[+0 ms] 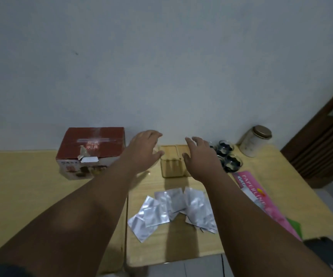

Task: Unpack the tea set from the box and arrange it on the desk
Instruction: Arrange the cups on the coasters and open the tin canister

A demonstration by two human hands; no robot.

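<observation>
A red and white cardboard box (pixel 90 151) stands shut on the left desk against the wall. A clear container with two wooden lids (pixel 174 163) sits at the back of the right desk. My left hand (pixel 144 149) hovers open at its left side, and my right hand (pixel 201 156) hovers open at its right side. Neither hand holds anything. Small dark glass cups (pixel 228 156) stand in a cluster just right of my right hand, partly hidden by it.
Several silver foil sachets (pixel 173 208) lie spread in the middle of the light wooden desk (pixel 181 248). A white tin with a bronze lid (pixel 255 140) stands at the back right. A pink packet (pixel 261 200) lies along the right edge. A dark object (pixel 329 254) sits at the lower right.
</observation>
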